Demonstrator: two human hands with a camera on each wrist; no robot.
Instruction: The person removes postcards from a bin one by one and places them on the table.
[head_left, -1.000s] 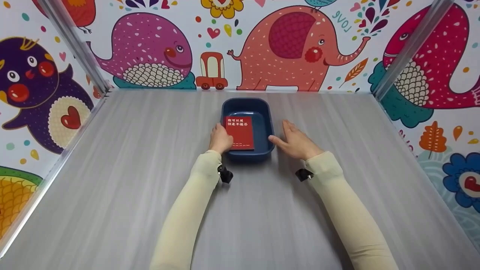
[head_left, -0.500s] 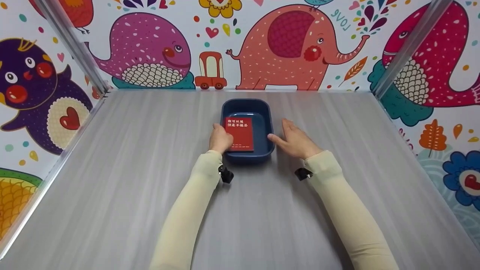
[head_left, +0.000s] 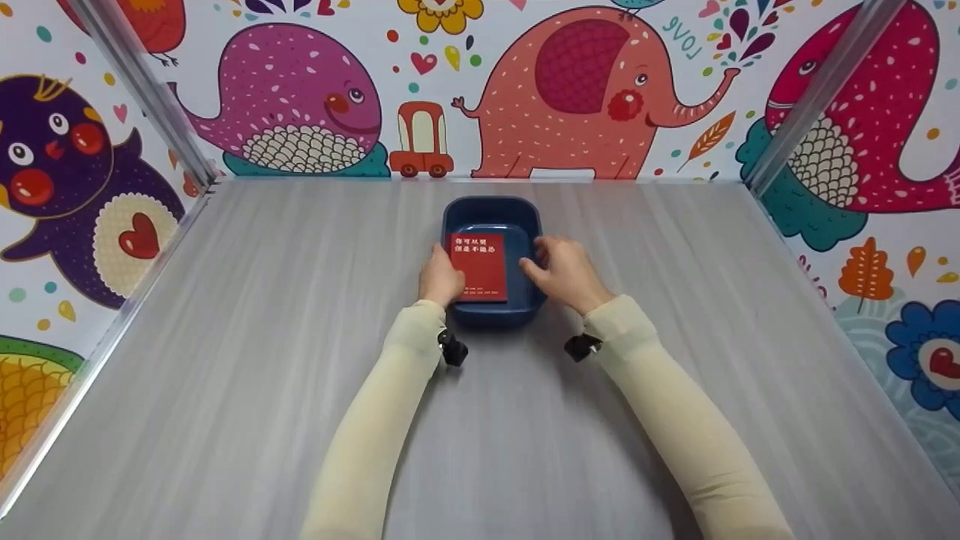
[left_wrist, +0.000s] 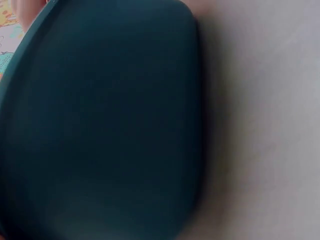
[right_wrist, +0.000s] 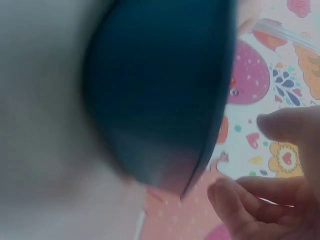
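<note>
A dark blue plastic tub (head_left: 495, 313) stands on the table, with a red book (head_left: 480, 268) lying inside against its left half. White characters are printed across the book's cover. My left hand (head_left: 440, 276) grips the tub's left wall, thumb over the rim beside the book's edge and fingers outside, mostly hidden. Over the right rim hovers my right hand (head_left: 568, 274), its thumb reaching above the tub's inside. In the right wrist view that hand's thumb and fingers (right_wrist: 225, 200) are apart, bent a little, with nothing between them. The left wrist view is filled by the tub's outer wall (left_wrist: 105, 125).
The grey wood-grain table (head_left: 285, 315) extends around the tub. Behind it rises a back wall (head_left: 442, 67) printed with cartoon animals, and metal posts (head_left: 825, 97) stand at the corners. Both wrists carry small black cameras (head_left: 452, 349).
My right hand has moved left from beside the tub to above its right rim, and its fingers are more bent. The left hand, tub and book have stayed nearly still.
</note>
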